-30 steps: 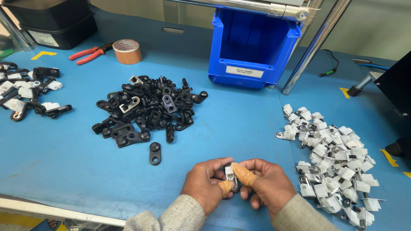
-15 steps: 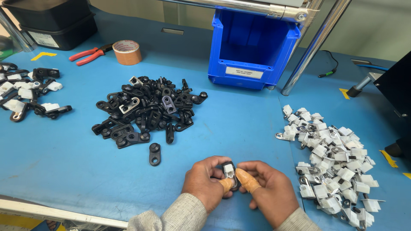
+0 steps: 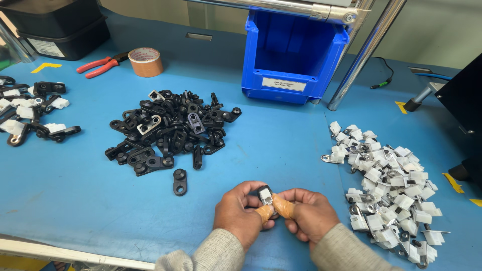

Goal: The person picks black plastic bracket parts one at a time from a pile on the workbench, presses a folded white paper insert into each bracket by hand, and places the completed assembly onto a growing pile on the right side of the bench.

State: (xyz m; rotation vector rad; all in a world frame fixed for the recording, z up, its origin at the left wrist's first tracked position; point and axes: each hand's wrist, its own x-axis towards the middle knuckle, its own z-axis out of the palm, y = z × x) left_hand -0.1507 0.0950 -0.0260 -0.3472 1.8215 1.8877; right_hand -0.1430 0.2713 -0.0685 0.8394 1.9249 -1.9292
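1. Both my hands are together at the near edge of the blue bench top [image 3: 281, 145]. My left hand [image 3: 240, 213] and right hand [image 3: 311, 217] pinch one small black plastic clip with a white insert [image 3: 264, 194] between the taped thumbs, fingers curled tight around it.
2. Looks like the white bit is seated or nearly so; can't tell if it's fully clicked.
3. Far left there's a small bunch of finished black-and-white pieces [image 3: 30, 108], so a few are done.
4. Plenty left, I reckon: the big heap of bare black clips [image 3: 170, 130] in the middle and the pile of white inserts with metal tabs [image 3: 391, 185] on the right.
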